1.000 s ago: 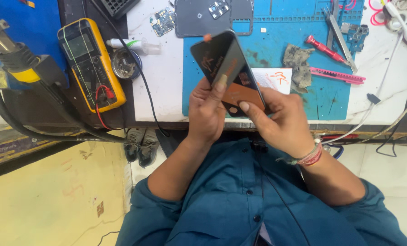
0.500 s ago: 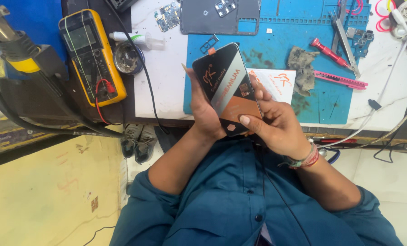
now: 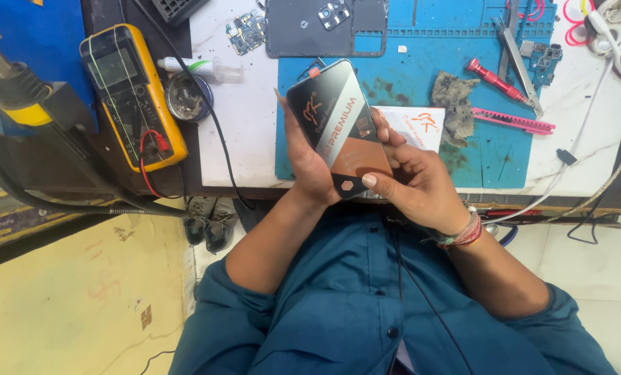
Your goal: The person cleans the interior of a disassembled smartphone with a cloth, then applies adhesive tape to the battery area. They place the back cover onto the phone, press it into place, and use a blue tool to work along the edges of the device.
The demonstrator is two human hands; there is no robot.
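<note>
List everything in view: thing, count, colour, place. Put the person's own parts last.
phone pack: one, black, grey and brown, held in both hands over the bench edge
mat: one, blue, on the bench
multimeter: one, yellow and black, left on the bench
tin: one, round, dark, right of the multimeter
back cover: one, grey, at the mat's top edge
circuit board: one, blue, left of the back cover
rag: one, grey, on the mat
screwdriver: one, red, right of the rag
cutter: one, pink, below the screwdriver
shoes: two, grey, on the floor
left hand: grip on the phone pack's left edge
right hand: grip on its lower right, wrist threads
</note>
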